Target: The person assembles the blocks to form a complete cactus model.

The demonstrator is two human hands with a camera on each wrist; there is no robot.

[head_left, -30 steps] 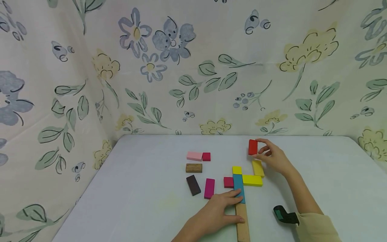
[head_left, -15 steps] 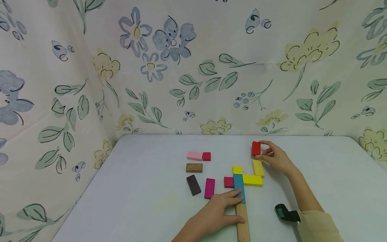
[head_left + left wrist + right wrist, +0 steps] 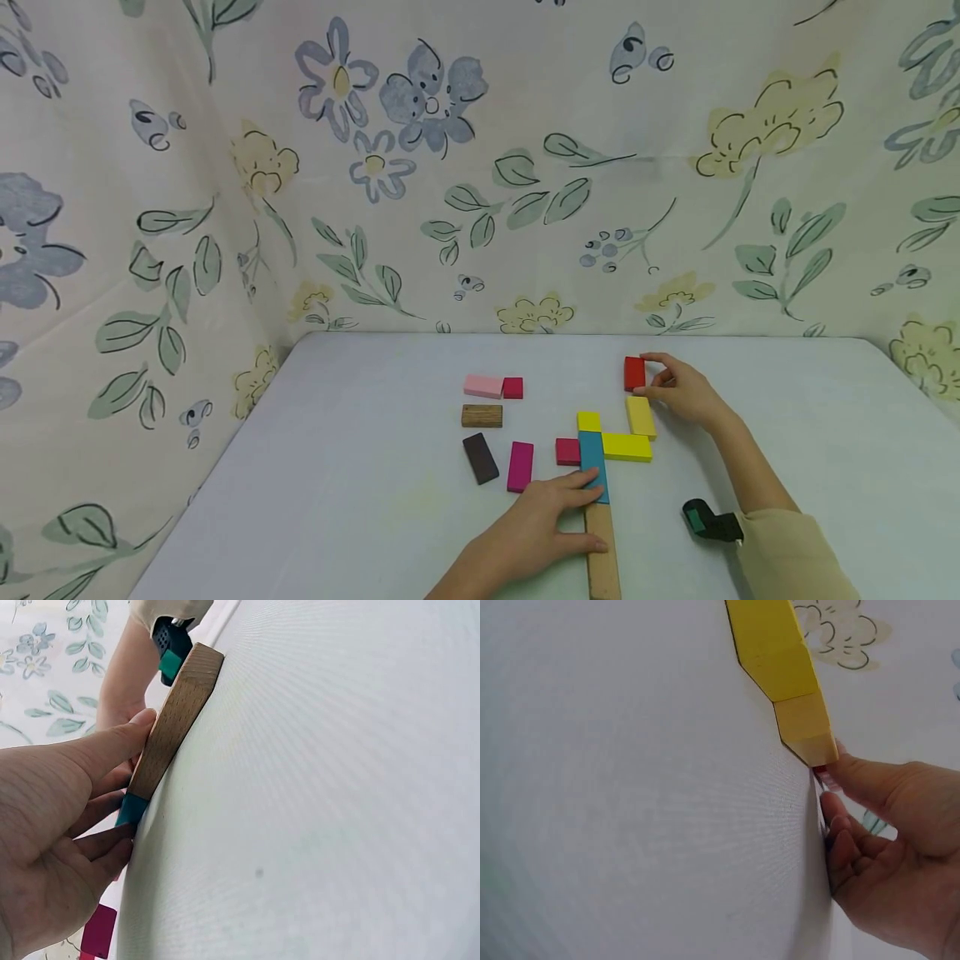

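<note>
A: What's nearest?
B: Tan wood pc (image 3: 602, 558), running up from the near edge. L hand (image 3: 531, 530) has its thumb on that, fingers spread, tips on the blue blk (image 3: 590, 450), which butts against its far end.
A: R of that?
B: Black wrist device (image 3: 717, 526) (green patch on it) by the beige cuff (image 3: 787, 550). Over L, magenta blk (image 3: 521, 467) & dark brown blk (image 3: 480, 458), apart.
A: Round the blue one?
B: Crimson blk (image 3: 567, 452) on its L, long yellow blk (image 3: 627, 447) on its R, small yellow blk (image 3: 588, 422) at its far end.
A: Farther?
B: L: wood-grain brown blk (image 3: 482, 416), then pink blk (image 3: 483, 386) next to small crimson sq (image 3: 513, 387). R: pale yellow blk (image 3: 641, 416), off the long yellow's far side.
A: R hand (image 3: 686, 397)?
B: Pinching red blk (image 3: 634, 374) btwn thumb & a finger, just past pale yellow; can't tell if those blks touch.
A: Behind?
B: Floral cloth (image 3: 480, 283), past the table (image 3: 360, 467).
</note>
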